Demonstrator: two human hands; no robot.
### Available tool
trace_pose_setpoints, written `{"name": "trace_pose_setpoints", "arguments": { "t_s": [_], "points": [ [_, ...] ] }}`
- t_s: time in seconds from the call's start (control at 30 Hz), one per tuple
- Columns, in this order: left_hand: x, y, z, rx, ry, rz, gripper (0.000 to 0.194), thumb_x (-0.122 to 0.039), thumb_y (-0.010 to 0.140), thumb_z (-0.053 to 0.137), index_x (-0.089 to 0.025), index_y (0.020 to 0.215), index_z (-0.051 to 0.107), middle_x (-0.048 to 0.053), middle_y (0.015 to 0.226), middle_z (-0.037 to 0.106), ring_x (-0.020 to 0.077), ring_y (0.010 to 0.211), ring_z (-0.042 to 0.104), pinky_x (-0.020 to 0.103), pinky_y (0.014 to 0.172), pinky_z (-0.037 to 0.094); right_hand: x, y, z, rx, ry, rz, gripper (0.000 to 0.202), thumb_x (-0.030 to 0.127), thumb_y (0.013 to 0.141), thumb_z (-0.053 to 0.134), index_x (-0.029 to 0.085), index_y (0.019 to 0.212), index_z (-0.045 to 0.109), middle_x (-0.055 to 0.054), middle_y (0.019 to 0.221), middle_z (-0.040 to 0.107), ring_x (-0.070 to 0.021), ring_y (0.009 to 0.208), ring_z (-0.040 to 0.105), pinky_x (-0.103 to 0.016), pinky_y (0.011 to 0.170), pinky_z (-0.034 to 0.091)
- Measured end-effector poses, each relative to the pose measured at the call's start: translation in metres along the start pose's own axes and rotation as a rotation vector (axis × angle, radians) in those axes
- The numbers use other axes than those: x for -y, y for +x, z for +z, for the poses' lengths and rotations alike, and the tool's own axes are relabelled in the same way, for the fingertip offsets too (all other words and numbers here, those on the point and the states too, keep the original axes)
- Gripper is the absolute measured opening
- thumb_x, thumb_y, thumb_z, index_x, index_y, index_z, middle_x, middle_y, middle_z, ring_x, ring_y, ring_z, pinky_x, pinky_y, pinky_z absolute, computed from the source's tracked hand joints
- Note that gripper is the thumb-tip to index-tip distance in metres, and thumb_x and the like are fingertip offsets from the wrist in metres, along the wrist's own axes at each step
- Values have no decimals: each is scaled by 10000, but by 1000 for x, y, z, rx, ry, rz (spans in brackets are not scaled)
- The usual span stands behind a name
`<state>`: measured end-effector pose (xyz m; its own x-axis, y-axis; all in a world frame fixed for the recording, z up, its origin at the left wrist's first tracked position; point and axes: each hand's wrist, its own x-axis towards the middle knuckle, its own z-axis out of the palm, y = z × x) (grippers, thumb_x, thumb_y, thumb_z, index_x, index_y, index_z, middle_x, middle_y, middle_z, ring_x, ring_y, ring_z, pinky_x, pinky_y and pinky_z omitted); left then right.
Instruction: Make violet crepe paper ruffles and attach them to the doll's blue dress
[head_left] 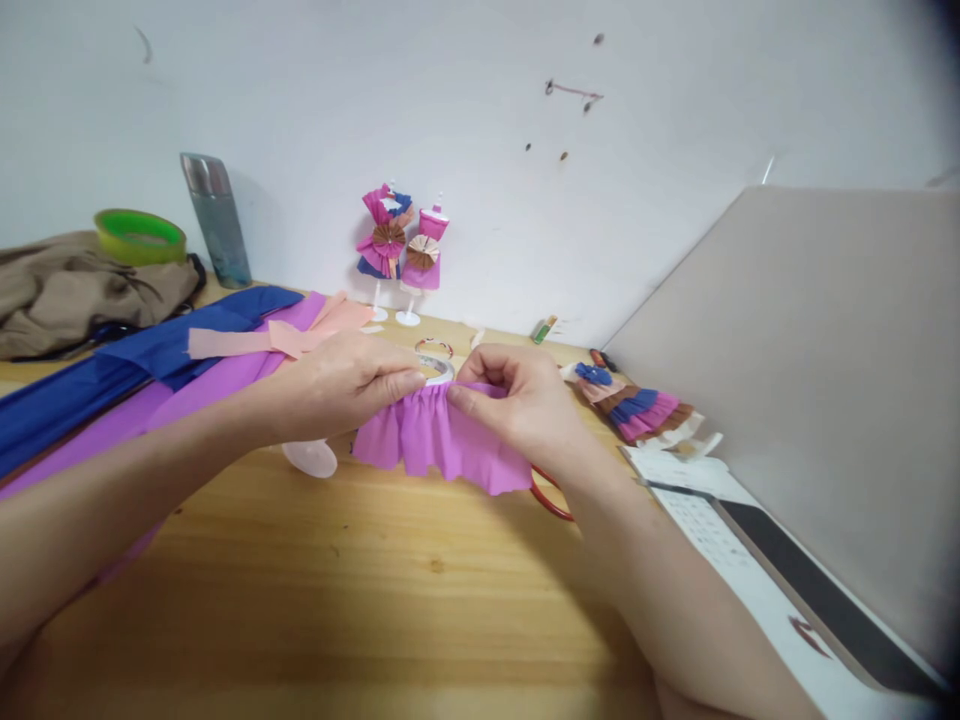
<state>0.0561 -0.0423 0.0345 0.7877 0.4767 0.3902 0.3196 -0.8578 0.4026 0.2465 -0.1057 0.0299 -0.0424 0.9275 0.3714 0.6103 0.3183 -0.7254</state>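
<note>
A strip of purple crepe paper [442, 440], gathered into pleats along its top edge, hangs over the wooden table between both hands. My left hand [341, 380] is closed, its thumb and fingers pinching the gathered edge at the left. Farther right, my right hand [517, 395] pinches the same edge between thumb and bent fingers. Just behind the pleats a whitish ring [437, 370] shows in part; I cannot tell whether it touches the paper. A red handle loop [551, 495] pokes out under my right wrist. A round pale disc [310, 458] lies below my left hand.
Blue crepe paper [202, 335] and a peach strip [240, 343] lie on the left. Behind stand a bottle [217, 225], a green tape roll [140, 237] on brown cloth, and two small dressed mannequins [386, 235]. A ruffled doll dress [637, 405] and papers flank the right-hand panel [810, 400].
</note>
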Motion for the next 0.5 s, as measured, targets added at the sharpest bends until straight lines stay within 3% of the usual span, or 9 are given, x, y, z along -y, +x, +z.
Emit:
{"name": "trace_pose_setpoints", "arguments": {
  "t_s": [0.23, 0.33, 0.43, 0.5],
  "points": [
    [3, -1, 0, 61, -46, 13, 352, -329, 906, 380, -195, 581, 395, -32, 561, 413, 119, 579, 418, 255, 583, 319, -4, 2, -1, 22, 46, -24, 174, 207, 646, 620, 186, 542, 483, 47, 543, 451, -89, 532, 403, -244, 515, 314],
    [8, -1, -1, 137, -115, 13, 363, -343, 916, 374, -199, 583, 369, -39, 563, 375, 109, 553, 393, 254, 559, 304, -8, 5, -4, 57, 142, 18, 172, 221, 604, 687, 186, 656, 527, 64, 546, 474, -85, 506, 404, -234, 485, 300],
    [12, 0, -1, 201, -197, 32, 357, -345, 918, 379, -200, 592, 360, -43, 574, 349, 103, 544, 365, 255, 543, 288, -10, 6, -8, 188, 219, 102, 278, 252, 611, 722, 178, 854, 611, 98, 504, 435, -81, 459, 363, -228, 450, 242],
    [13, -1, -1, 243, -263, 37, 363, -349, 922, 391, -201, 594, 342, -46, 584, 324, 100, 545, 345, 253, 537, 282, -10, 7, -10, 291, 245, 132, 242, 281, 632, 722, 166, 835, 655, 92, 495, 419, -76, 457, 346, -233, 453, 222]
  ]
}}
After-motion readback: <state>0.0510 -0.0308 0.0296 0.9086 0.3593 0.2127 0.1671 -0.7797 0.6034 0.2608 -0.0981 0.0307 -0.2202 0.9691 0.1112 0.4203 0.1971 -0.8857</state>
